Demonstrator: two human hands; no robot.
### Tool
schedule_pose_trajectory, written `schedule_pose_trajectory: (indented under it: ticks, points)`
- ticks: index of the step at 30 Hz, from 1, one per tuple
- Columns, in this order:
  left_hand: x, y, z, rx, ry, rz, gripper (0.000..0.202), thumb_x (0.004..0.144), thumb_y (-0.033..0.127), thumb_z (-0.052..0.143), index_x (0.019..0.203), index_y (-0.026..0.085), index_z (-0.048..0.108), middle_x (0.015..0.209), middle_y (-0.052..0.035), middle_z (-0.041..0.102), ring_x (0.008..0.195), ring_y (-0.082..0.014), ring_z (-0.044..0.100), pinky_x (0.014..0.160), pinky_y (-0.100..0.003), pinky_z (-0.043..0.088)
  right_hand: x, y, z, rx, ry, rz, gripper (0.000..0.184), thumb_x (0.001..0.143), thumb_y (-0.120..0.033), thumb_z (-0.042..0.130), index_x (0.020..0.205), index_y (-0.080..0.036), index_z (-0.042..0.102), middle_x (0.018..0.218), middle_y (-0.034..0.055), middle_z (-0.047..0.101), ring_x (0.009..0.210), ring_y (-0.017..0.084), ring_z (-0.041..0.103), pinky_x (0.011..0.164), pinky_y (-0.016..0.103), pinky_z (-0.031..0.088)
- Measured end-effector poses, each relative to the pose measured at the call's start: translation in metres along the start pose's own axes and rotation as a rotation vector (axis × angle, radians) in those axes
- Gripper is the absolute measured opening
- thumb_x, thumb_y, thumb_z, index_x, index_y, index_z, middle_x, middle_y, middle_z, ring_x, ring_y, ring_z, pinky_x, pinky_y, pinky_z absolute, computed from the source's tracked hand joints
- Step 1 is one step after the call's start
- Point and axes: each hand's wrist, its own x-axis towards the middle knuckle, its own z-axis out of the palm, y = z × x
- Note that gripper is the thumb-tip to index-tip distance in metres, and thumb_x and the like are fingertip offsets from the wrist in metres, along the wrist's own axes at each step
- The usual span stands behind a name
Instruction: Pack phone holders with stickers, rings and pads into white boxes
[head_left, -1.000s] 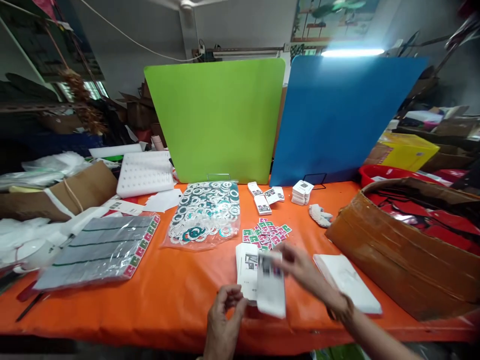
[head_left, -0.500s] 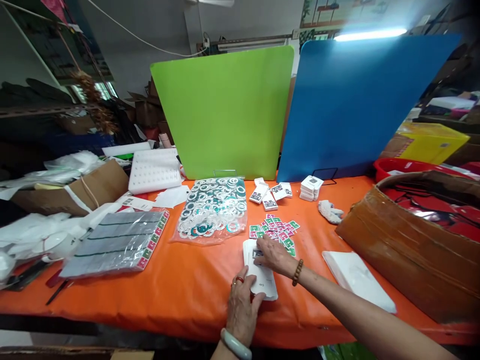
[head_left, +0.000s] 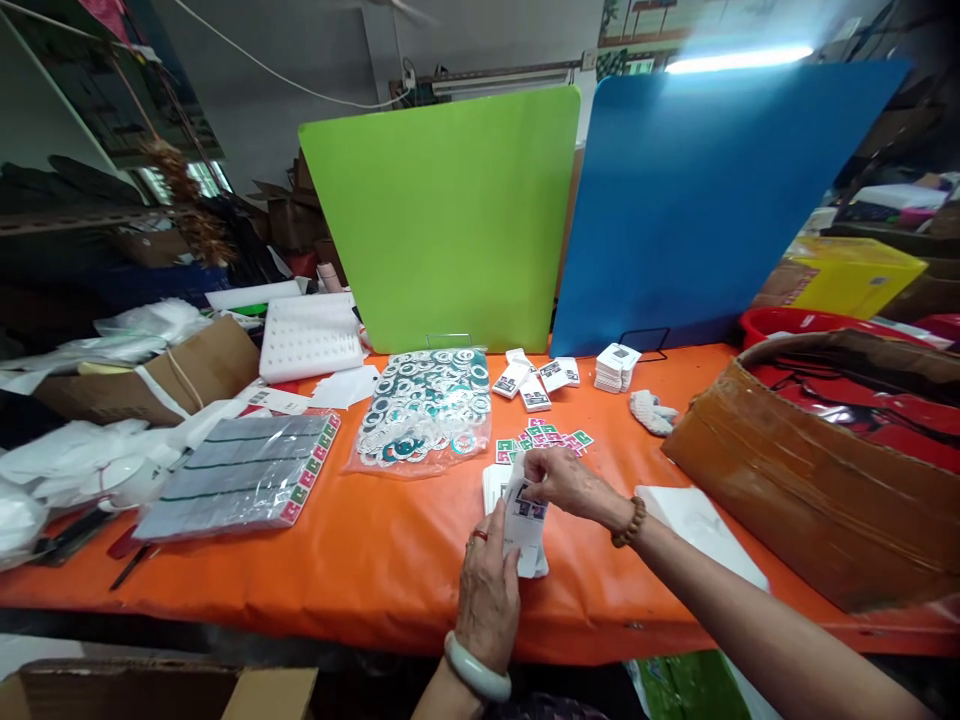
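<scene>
My right hand (head_left: pixel 568 484) pinches the top end of a white printed card (head_left: pixel 525 527) and holds it tilted up. Around the lower left edge of that card my left hand (head_left: pixel 486 590) is closed, thumb in front. A stack of similar white cards (head_left: pixel 491 484) lies underneath on the orange table cover, partly hidden by the raised card and my hands. Just beyond my right hand is a loose heap of small pink and green stickers (head_left: pixel 546 436). Farther back sit small bundles of printed cards (head_left: pixel 536 393) and a taller card stack (head_left: pixel 616 367).
A clear bag of white and teal rings (head_left: pixel 427 405) lies left of centre. Farther left is a plastic-wrapped grey pack (head_left: pixel 240 475). On the right are a white packet (head_left: pixel 701 530), a glove (head_left: pixel 652 412) and a cardboard box (head_left: pixel 810 490). Green (head_left: pixel 450 220) and blue (head_left: pixel 712 200) panels stand behind.
My right hand has lifted the top end of a printed card off the stack, tilting it up. My left fingers have moved up along its edge. The view has shifted slightly.
</scene>
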Motion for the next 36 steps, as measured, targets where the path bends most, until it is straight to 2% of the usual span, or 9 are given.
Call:
schedule_pose_trajectory:
  ticks: [4, 8, 12, 18, 22, 25, 28, 31, 36]
  points:
    - [0.002, 0.006, -0.002, 0.074, 0.045, 0.052, 0.044, 0.094, 0.021, 0.034, 0.135, 0.014, 0.047, 0.106, -0.0161, 0.066, 0.093, -0.0238, 0.064, 0.081, -0.036, 0.053, -0.028, 0.000, 0.009, 0.542, -0.107, 0.055, 0.023, 0.062, -0.013, 0.056, 0.061, -0.020, 0.034, 0.049, -0.0098, 0.039, 0.037, 0.004, 0.036, 0.036, 0.017, 0.025]
    - [-0.005, 0.005, -0.001, 0.091, 0.021, 0.033, 0.045, 0.092, 0.028, 0.043, 0.133, 0.011, 0.048, 0.105, -0.0167, 0.067, 0.092, -0.0249, 0.065, 0.080, -0.036, 0.054, -0.048, 0.001, 0.026, 0.963, -0.157, 0.103, 0.027, 0.062, -0.020, 0.062, 0.066, -0.021, 0.035, 0.046, -0.0136, 0.038, 0.029, 0.001, 0.028, 0.031, 0.016, 0.017]
    - [-0.018, 0.008, -0.001, 0.044, -0.025, -0.020, 0.055, 0.085, 0.034, 0.057, 0.135, 0.013, 0.046, 0.107, -0.0155, 0.067, 0.097, -0.0268, 0.064, 0.083, -0.037, 0.053, -0.060, 0.004, 0.039, 1.104, -0.162, 0.101, 0.028, 0.063, -0.019, 0.064, 0.069, -0.021, 0.037, 0.046, -0.0136, 0.041, 0.030, 0.000, 0.025, 0.031, 0.015, 0.014]
    - [-0.030, 0.022, -0.008, -0.212, -0.124, -0.095, 0.043, 0.089, 0.028, 0.045, 0.130, 0.017, 0.053, 0.112, -0.0141, 0.068, 0.101, -0.0257, 0.064, 0.087, -0.038, 0.050, -0.073, 0.004, 0.053, 1.060, -0.209, 0.002, 0.025, 0.068, -0.025, 0.064, 0.075, -0.021, 0.041, 0.054, -0.0106, 0.042, 0.035, 0.003, 0.028, 0.031, 0.016, 0.020]
    - [-0.029, 0.023, -0.013, -0.627, -0.159, -0.219, 0.039, 0.089, 0.037, 0.049, 0.120, 0.018, 0.061, 0.105, -0.0081, 0.071, 0.090, -0.0212, 0.066, 0.078, -0.029, 0.052, -0.085, -0.002, 0.061, 0.665, 0.173, -0.088, 0.012, 0.074, -0.025, 0.060, 0.078, -0.020, 0.050, 0.070, -0.0019, 0.054, 0.051, 0.009, 0.045, 0.049, 0.022, 0.041]
    - [-0.026, 0.013, -0.009, -0.940, -0.033, -0.451, 0.046, 0.079, 0.047, 0.062, 0.109, 0.013, 0.065, 0.087, -0.0076, 0.073, 0.072, -0.0197, 0.067, 0.065, -0.027, 0.053, -0.093, 0.001, 0.075, 0.475, 0.474, -0.024, 0.027, 0.071, -0.029, 0.066, 0.094, -0.020, 0.054, 0.098, 0.0058, 0.059, 0.065, 0.012, 0.052, 0.063, 0.028, 0.046]
    - [-0.027, 0.008, -0.003, -1.137, 0.089, -0.603, 0.051, 0.067, 0.049, 0.073, 0.100, 0.011, 0.066, 0.077, -0.0059, 0.072, 0.067, -0.0198, 0.067, 0.060, -0.028, 0.053, -0.098, 0.012, 0.093, 0.716, 0.262, 0.099, 0.034, 0.068, -0.040, 0.070, 0.089, -0.019, 0.053, 0.085, 0.0033, 0.060, 0.063, 0.014, 0.054, 0.058, 0.027, 0.046]
    - [-0.031, 0.011, -0.003, -1.147, 0.052, -0.622, 0.044, 0.067, 0.046, 0.073, 0.094, 0.012, 0.066, 0.076, -0.0052, 0.071, 0.070, -0.0196, 0.067, 0.063, -0.028, 0.053, -0.102, 0.023, 0.107, 1.027, 0.002, 0.137, 0.040, 0.065, -0.052, 0.071, 0.075, -0.019, 0.050, 0.062, -0.0025, 0.054, 0.055, 0.013, 0.052, 0.052, 0.025, 0.043]
    - [-0.044, 0.006, -0.008, -0.990, 0.053, -0.561, 0.060, 0.065, 0.037, 0.075, 0.118, 0.016, 0.055, 0.095, -0.0084, 0.071, 0.075, -0.0182, 0.067, 0.073, -0.030, 0.054, -0.123, 0.041, 0.115, 1.023, -0.053, 0.124, 0.036, 0.069, -0.046, 0.072, 0.086, -0.017, 0.057, 0.068, -0.0001, 0.061, 0.062, 0.015, 0.058, 0.059, 0.027, 0.046]
